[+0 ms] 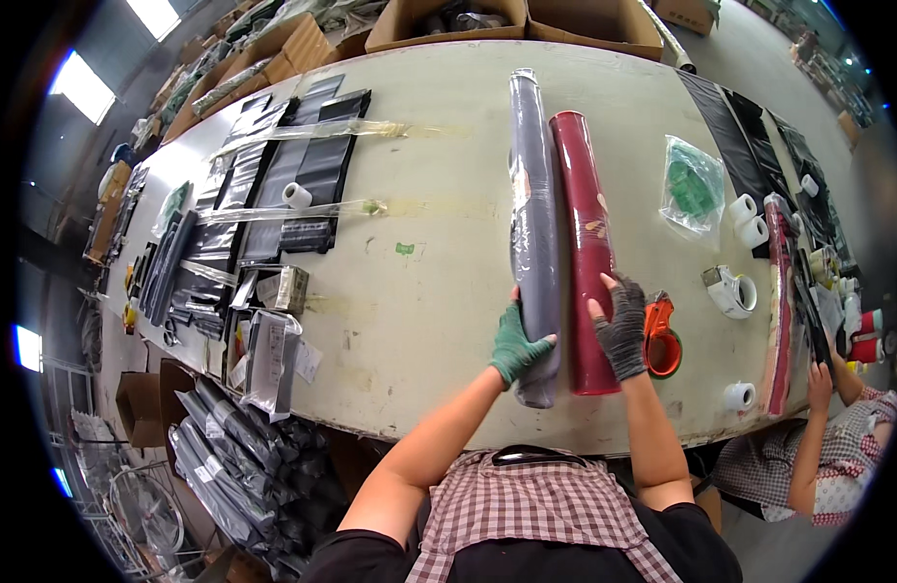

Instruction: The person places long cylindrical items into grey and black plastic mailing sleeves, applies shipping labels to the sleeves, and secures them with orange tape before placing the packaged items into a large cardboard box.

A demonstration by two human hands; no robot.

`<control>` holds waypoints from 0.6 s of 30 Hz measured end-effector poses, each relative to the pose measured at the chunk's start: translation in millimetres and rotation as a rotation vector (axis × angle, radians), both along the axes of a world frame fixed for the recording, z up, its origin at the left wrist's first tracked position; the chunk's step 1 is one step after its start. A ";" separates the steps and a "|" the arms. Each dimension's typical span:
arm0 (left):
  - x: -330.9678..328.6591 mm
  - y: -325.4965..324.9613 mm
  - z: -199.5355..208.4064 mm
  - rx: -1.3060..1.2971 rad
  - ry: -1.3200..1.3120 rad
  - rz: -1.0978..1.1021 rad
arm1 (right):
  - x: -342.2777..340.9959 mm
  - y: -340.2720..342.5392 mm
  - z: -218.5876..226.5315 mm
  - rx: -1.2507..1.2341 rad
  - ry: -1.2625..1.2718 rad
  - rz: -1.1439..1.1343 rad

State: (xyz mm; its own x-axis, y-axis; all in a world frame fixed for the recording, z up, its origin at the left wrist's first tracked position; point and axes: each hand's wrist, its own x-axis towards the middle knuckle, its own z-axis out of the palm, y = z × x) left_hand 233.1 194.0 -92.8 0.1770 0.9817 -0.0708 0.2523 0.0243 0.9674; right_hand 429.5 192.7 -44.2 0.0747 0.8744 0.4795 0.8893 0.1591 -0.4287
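Two long plastic-wrapped rolls stand out side by side on the table, pointing away from me. My left hand (pixel 519 348), in a green fingerless glove, grips the near part of the grey roll (pixel 534 214), its thumb across the top. Close along its right side lies the dark red roll (pixel 586 223), which has a pale printed pattern. My right hand (pixel 623 328), in a dark grey fingerless glove, touches the red roll's right side with thumb and fingers apart. An orange tape dispenser (pixel 662 337) lies just right of that hand.
Black plastic bags (pixel 317 165) lie under clear tape strips at left on the pale table (pixel 439 272). A clear bag with green contents (pixel 693 189) and white tape rolls (pixel 750 223) lie at right. Another person's hand (pixel 820 387) is at far right. Cardboard boxes (pixel 594 24) line the far edge.
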 end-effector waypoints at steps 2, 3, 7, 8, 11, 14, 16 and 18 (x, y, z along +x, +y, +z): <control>7.2 -29.1 -0.3 0.010 0.207 0.093 | -40.2 -0.5 -8.5 -0.138 0.044 0.021; 5.6 -44.4 -1.2 0.103 0.175 0.136 | -69.5 -1.6 -6.8 -0.219 -0.049 -0.026; -32.6 -53.1 41.8 0.590 0.082 -0.054 | -122.8 1.2 3.6 -0.549 -0.323 -0.223; -46.7 -44.2 62.4 0.729 0.062 -0.192 | -128.1 -3.1 -1.5 -0.494 -0.229 -0.191; -52.6 -15.1 70.3 0.911 0.146 -0.671 | -125.8 -21.1 -28.3 -0.319 -0.049 -0.103; -58.4 16.9 33.2 1.036 0.240 -0.860 | -138.9 -94.6 13.4 -0.314 -0.053 -0.012; -67.1 39.6 11.9 1.094 0.265 -0.855 | -133.2 -157.2 27.8 -0.532 0.029 0.013; -76.1 68.5 27.7 1.047 0.463 -1.035 | -126.9 -221.4 32.7 -0.732 0.075 -0.144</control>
State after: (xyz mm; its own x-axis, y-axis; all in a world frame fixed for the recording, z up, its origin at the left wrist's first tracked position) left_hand 157.1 262.6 -65.2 0.9466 0.0912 0.3092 0.0031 -0.9617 0.2742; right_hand 302.6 -28.7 -11.6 0.2225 0.9469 -0.2319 0.8442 -0.3061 -0.4401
